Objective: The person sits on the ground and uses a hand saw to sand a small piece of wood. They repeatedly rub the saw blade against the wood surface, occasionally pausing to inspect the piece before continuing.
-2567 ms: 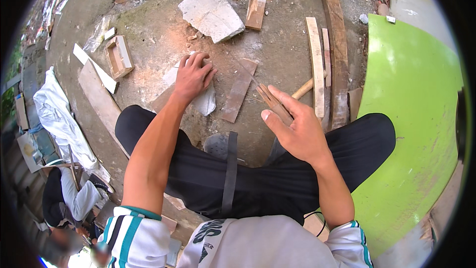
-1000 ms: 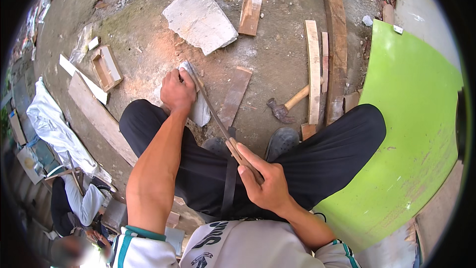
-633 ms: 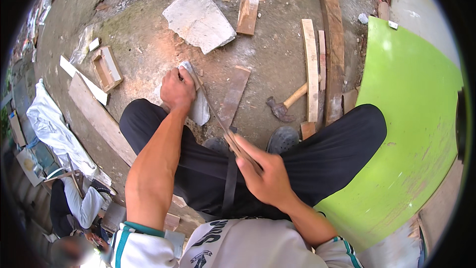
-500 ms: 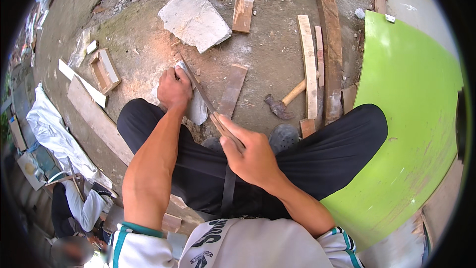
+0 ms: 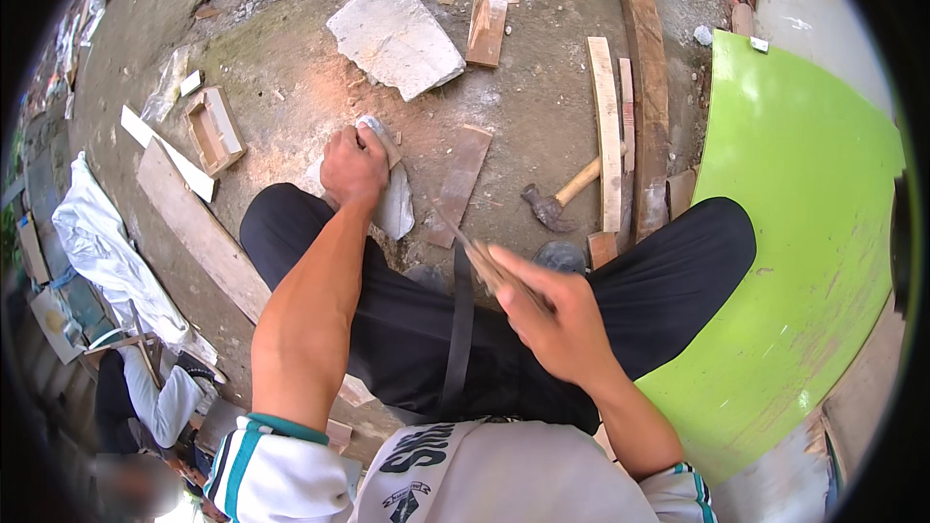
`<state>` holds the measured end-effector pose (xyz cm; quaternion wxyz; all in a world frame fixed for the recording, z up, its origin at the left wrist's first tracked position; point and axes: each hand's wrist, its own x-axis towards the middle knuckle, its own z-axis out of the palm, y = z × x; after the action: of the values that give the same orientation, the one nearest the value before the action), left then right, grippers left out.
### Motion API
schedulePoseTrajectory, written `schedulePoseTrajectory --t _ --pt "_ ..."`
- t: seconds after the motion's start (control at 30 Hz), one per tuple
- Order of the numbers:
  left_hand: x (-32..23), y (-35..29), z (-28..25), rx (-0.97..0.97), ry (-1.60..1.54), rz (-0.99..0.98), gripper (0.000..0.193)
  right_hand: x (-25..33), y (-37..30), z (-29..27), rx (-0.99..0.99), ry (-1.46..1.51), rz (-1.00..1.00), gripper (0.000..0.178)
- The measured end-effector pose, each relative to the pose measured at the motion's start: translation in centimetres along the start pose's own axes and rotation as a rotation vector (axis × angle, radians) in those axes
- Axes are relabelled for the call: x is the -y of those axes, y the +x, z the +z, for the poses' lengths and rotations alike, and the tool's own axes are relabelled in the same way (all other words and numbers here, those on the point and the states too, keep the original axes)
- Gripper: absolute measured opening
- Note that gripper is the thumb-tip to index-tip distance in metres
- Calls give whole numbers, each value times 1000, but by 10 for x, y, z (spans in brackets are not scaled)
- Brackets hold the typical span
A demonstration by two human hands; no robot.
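My left hand (image 5: 355,167) is closed and pressed down over a small pale piece (image 5: 374,126) mostly hidden by the fingers; its kind cannot be made out. A flat grey stone slab (image 5: 395,205) shows beside and under that hand. In front of my body, my right hand (image 5: 554,315) is closed round the wooden handle (image 5: 496,274) of a long, narrow-bladed tool. The blade is blurred and points away to the upper left, apart from the left hand. A flat wooden board piece (image 5: 460,184) lies just beyond it.
A claw hammer (image 5: 557,203) lies right of centre, by wooden strips (image 5: 604,126) and a thick beam (image 5: 644,87). A large pale stone (image 5: 395,44) lies ahead. A green panel (image 5: 785,261) stands at right. At left are a wooden box frame (image 5: 215,131) and another person (image 5: 160,397).
My right hand has drawn the tool back toward me and to the right, so its blade is away from my left hand. The left hand keeps its grip; the whole view has shifted slightly.
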<state>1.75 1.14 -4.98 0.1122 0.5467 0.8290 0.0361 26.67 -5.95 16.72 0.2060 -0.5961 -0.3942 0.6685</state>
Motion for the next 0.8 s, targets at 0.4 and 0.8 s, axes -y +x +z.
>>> schedulePoseTrajectory --t 0.4,0.8 --pt "-2 1 2 3 -31 2 33 5 26 9 34 -46 152 42" --pt "2 0 4 8 -58 -28 32 -3 24 19 30 -46 178 45"
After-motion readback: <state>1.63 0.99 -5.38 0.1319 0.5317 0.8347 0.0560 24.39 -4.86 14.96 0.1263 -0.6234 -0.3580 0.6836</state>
